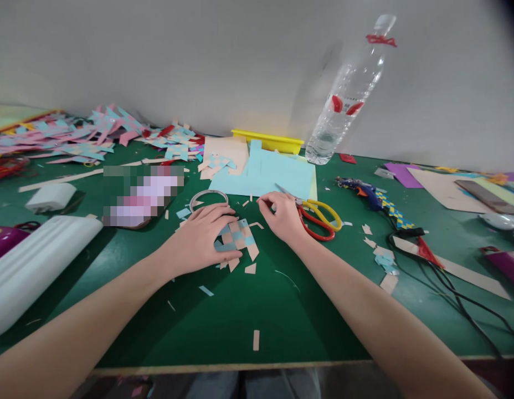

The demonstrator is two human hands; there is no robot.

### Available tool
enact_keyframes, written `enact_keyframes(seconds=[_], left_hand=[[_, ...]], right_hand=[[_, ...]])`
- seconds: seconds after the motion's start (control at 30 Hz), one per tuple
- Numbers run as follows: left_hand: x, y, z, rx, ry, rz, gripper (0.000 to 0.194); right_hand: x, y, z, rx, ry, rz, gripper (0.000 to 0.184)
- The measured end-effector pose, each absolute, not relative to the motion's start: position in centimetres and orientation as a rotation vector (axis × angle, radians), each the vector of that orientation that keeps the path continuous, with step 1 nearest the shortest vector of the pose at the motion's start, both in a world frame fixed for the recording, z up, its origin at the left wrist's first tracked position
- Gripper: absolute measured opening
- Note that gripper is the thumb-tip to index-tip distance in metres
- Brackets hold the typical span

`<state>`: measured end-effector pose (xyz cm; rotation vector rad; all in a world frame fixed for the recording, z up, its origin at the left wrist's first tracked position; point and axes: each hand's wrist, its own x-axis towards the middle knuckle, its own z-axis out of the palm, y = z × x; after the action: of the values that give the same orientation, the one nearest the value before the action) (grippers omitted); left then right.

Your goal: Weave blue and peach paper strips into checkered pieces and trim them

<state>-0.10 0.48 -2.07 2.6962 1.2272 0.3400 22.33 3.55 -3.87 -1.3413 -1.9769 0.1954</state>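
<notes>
While my left hand [205, 235], fingers spread, covers the blue-and-peach woven paper piece [241, 235] near centre, seemingly steadying it, my right hand [282, 217] curls by red-and-yellow-handled metal scissors [310, 205], within reach; whether it pinches anything, can't tell.

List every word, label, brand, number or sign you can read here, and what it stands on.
None can be read.
Tall clear plastic bottle: its red-and-white label bears small dark marks, too blurred to read.
Flat lilac-and-pink rectangular object: pixelated, nothing legible.
</notes>
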Motion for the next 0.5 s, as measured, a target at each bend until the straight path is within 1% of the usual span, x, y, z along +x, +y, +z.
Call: enact_keyframes(seconds=[0.27, 0.4, 0.5], left_hand=[[0.0, 0.2, -1.4, 2.593, 1.162, 0.408, 0.063], [0.2, 0.0, -1.0, 2.527, 1.181, 0.422, 0.064], [0.3, 0.0, -0.8, 2.426, 1.225, 0.439, 0.068]], right_hand=[[22.3, 3.6, -3.8, -1.329, -1.97, 0.223, 0.015], [22.4, 3.7, -3.8, -1.323, -1.963, 0.235, 0.016], [22.4, 3.6, -3.7, -1.327, -1.962, 0.239, 0.015]])
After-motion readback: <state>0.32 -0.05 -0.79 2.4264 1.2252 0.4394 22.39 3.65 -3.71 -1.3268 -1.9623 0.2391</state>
